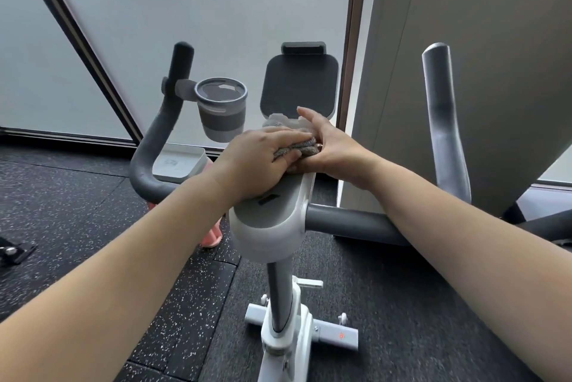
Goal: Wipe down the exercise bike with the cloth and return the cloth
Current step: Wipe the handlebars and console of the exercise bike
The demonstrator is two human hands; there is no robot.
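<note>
On the exercise bike console, long axis running away from me, floor clear both sides. I see left hand flat, pressing cloth; right hand fingers gripping cloth's far edge.

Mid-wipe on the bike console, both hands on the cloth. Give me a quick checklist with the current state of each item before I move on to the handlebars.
1. Cloth in hand: ok, bunched between the left hand and the right hand.
2. Cloth on the console: ok, pressed onto its far end, just below the tablet holder.
3. Near part of console wiped: cannot tell, no visible streaks or damp marks.
4. Left handlebar free to wipe: not ok, the cup holder is clamped to it.
5. Right handlebar free: ok, nothing attached.
6. Place to return the cloth: cannot tell.
</note>
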